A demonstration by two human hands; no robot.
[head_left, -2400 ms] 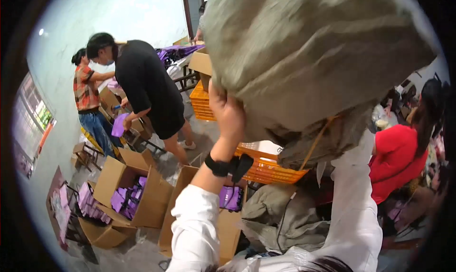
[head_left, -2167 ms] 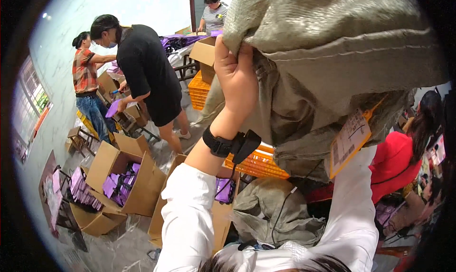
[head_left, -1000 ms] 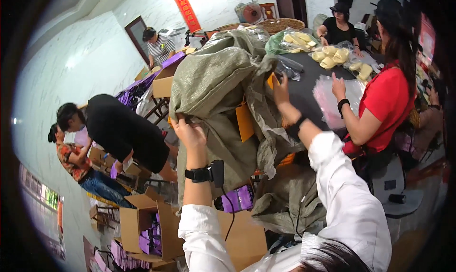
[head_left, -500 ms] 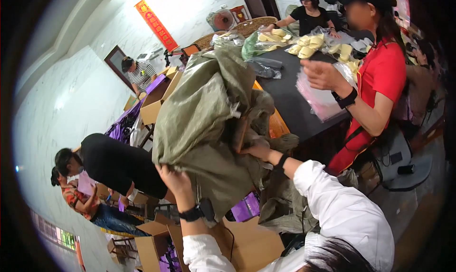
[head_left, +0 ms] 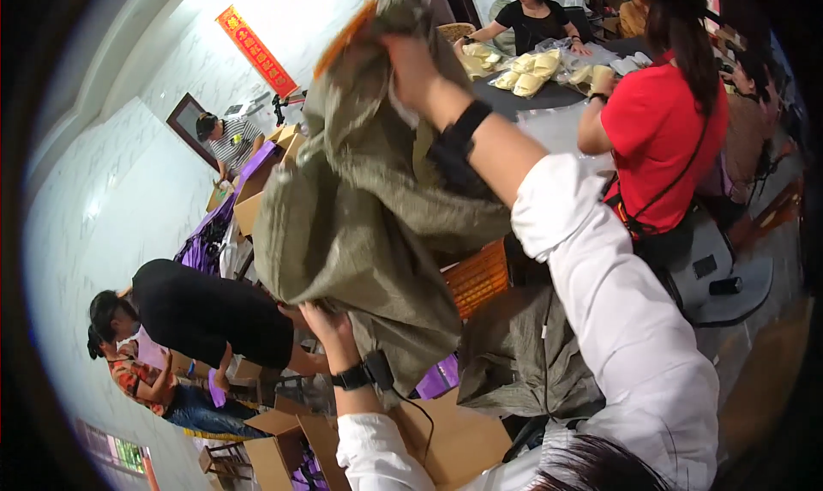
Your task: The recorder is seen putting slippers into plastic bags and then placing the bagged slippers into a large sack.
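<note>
A large grey-green woven sack (head_left: 343,234) hangs bunched and creased in front of me. My left hand (head_left: 326,324) is closed on its lower edge, with the fingers partly hidden by the cloth. Higher up, my right hand (head_left: 413,71) grips the sack near its top, the arm stretched forward across it. An orange edge (head_left: 347,36) shows beside the top of the sack; what it belongs to is hard to tell. Another grey-green sack (head_left: 531,354) lies crumpled below my right arm.
An orange slatted piece (head_left: 480,278) shows behind the sack. Open cardboard boxes (head_left: 454,439) stand below. The dark table (head_left: 514,105) bears pale yellow slippers (head_left: 531,72) and clear bags. A person in red (head_left: 660,148) stands at right; another in black (head_left: 206,311) bends at left.
My right hand has moved up and forward, from the sack's lower right side to its top. The sack has been lifted and folded over. The person in red has turned towards the table.
</note>
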